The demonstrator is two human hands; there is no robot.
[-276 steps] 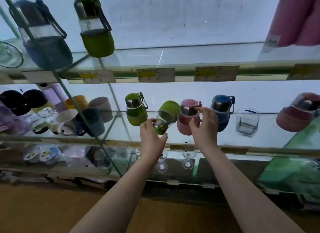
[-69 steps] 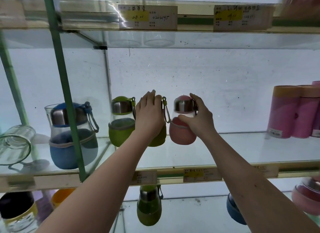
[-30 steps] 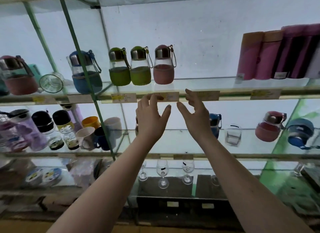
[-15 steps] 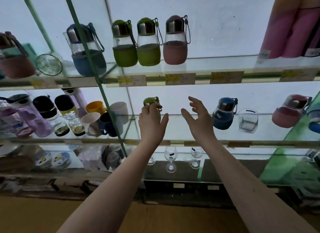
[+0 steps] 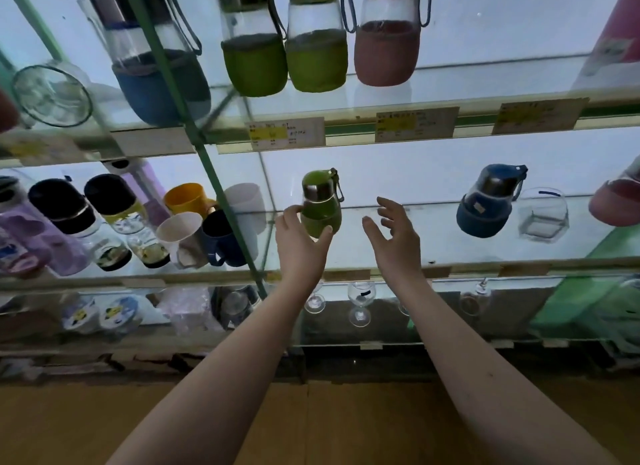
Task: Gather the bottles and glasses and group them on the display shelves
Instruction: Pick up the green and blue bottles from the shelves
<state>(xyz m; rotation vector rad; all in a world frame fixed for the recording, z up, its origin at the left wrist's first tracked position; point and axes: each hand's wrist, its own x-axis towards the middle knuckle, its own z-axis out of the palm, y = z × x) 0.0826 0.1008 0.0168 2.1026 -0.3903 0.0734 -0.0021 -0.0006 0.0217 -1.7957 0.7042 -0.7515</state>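
Observation:
My left hand [image 5: 299, 241] grips a green-sleeved bottle [image 5: 320, 203] with a steel collar, standing on the middle glass shelf [image 5: 433, 236]. To its right my right hand [image 5: 394, 234] hovers with spread fingers and holds nothing. Farther right on that shelf stand a blue bottle [image 5: 486, 201], a square glass [image 5: 543, 215] and a pink bottle [image 5: 618, 194] at the frame edge. On the upper shelf [image 5: 467, 87] a blue bottle [image 5: 152, 59], two green bottles [image 5: 254, 45] [image 5: 317, 45] and a pink bottle [image 5: 388, 39] stand in a row.
A green metal upright [image 5: 204, 160] crosses the shelves left of my hands. Mugs [image 5: 207, 222] and dark-lidded jars [image 5: 104, 219] crowd the left bay. Wine glasses [image 5: 360, 300] stand on the lower shelf. A clear glass [image 5: 52, 96] lies at the upper left. Price labels [image 5: 285, 132] line the shelf edges.
My view has dropped from the upper shelf to the middle one. Both hands came down empty; my left hand has now closed round the green bottle there, while the right stays spread beside it.

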